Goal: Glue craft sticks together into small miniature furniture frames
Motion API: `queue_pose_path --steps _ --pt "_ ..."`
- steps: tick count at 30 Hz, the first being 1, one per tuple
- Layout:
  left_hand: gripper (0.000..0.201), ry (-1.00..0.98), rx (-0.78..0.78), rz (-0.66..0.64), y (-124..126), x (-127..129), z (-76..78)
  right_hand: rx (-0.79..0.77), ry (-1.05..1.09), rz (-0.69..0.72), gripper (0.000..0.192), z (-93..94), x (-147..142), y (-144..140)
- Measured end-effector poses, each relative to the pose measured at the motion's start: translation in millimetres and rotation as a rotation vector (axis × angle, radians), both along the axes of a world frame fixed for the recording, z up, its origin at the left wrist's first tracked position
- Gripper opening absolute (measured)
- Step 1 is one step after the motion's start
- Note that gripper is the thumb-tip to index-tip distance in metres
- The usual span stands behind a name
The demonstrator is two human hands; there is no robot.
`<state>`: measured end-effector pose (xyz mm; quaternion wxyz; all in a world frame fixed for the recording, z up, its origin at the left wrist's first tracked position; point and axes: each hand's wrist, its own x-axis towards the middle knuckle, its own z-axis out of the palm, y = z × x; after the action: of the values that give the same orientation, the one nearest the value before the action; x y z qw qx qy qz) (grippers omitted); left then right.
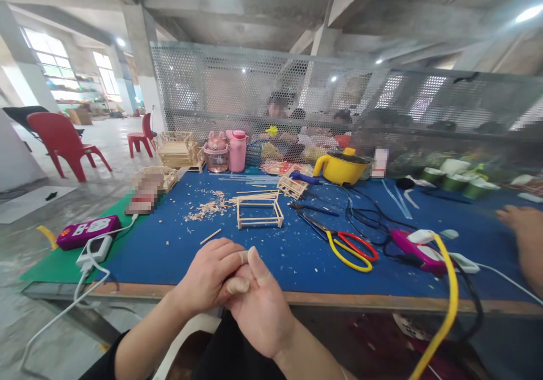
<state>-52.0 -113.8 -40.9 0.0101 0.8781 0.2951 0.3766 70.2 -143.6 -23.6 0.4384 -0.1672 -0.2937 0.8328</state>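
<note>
At the table's front edge my left hand is closed over the fingers of my right hand. The right palm is turned up and its thumb stands out; its other fingers are hidden under the left hand. Pale wraps show on some fingertips. Just beyond lies a thin wooden stick. A small rectangular frame of wooden sticks stands on the blue table mat. Behind it are loose sticks, a small slatted wooden piece and wood scraps.
Right of the frame lie pliers, red-and-yellow-handled scissors and cables. A yellow pot, pink bottle and jar stand behind. Purple power strips flank the mat. Another person's hand rests at far right.
</note>
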Motion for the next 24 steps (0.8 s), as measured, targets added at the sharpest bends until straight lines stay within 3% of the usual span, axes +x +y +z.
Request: queue_pose_path --steps 3,8,11,12,14,16,18,20,22,24 --pt "0.045 0.111 -0.137 0.105 9.1 -18.5 -3.6 0.078 -0.093 0.118 0.059 -1.7 5.9 -3.0" --pt "0.041 0.212 -0.248 0.755 25.0 -59.2 -4.5 0.452 -0.482 0.296 0.071 -1.8 36.6 -7.6" --pt "0.035 0.04 -0.121 0.998 19.5 -67.2 1.3 0.704 -0.838 0.172 0.059 -5.8 49.7 -3.7" --pt "0.038 -0.062 -0.038 0.994 14.7 -63.8 2.7 0.728 -0.895 0.09 0.058 -8.0 50.5 -1.4" --pt "0.048 -0.242 0.039 0.818 2.6 -49.2 2.2 0.705 -0.82 0.006 0.063 -11.7 47.2 2.5" --pt "0.055 -0.258 -0.119 0.47 -8.9 -30.7 -2.9 0.684 -0.625 0.047 0.065 -12.6 40.8 3.3" --pt "0.043 -0.167 -0.317 0.254 -16.2 -18.1 -9.6 0.691 -0.476 0.127 0.066 -10.7 36.9 -0.5" --pt "0.029 -0.164 -0.363 0.26 -17.7 -17.4 -12.7 0.673 -0.448 0.156 0.066 -7.7 39.9 -7.4" --pt "0.033 -0.239 -0.331 0.419 -13.6 -27.1 -8.2 0.637 -0.5 0.101 0.061 -4.6 51.2 -11.4" --pt "0.04 -0.301 -0.307 0.602 -3.5 -40.1 4.1 0.639 -0.627 -0.049 0.052 -0.2 68.1 -3.5"
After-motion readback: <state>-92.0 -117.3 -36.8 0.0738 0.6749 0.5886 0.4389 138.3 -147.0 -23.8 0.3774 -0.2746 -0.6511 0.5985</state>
